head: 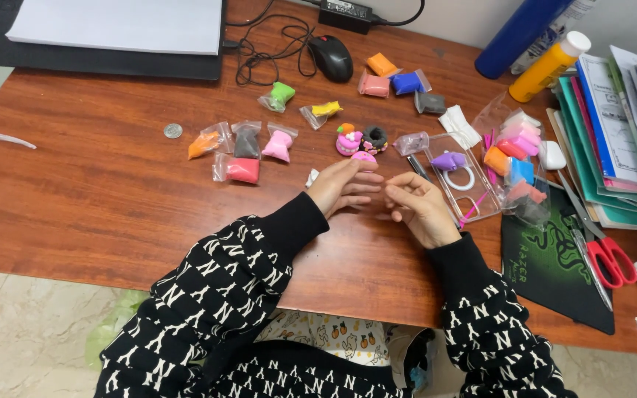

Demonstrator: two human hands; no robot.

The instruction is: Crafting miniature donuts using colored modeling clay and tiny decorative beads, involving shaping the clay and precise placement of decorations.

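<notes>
A brown wooden table (pixel 97 199) carries small clay bags (pixel 243 140) at the middle, a coin (pixel 173 130) to the left, a black mouse (pixel 332 57) far, and red scissors (pixel 607 258) at right.

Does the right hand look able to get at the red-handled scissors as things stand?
Probably yes: the right hand rests on the table, and the red-handled scissors lie uncovered on the black mat to its right, with nothing between.

Pink clay piece (pixel 365 157) at fingertips
</notes>
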